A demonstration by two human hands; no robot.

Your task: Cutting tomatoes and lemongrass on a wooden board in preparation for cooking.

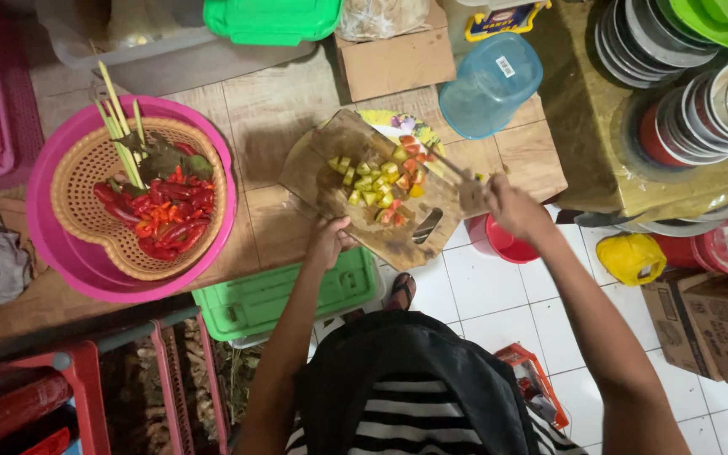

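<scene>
A low wooden platform [271,109] carries a pink basin [61,244], a wooden cutting board [330,168] and an overturned blue plastic tub [490,84]. A cardboard box [393,59] sits at its far edge. Beside it, the white tiled floor [482,303] bears a green crate [288,299] and a yellow container [629,257].

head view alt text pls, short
Seen from above, a person's left hand steadies a wooden cutting board of chopped tomato pieces while the right hand sweeps them with a knife; a basket of red chillies sits beside.
</scene>
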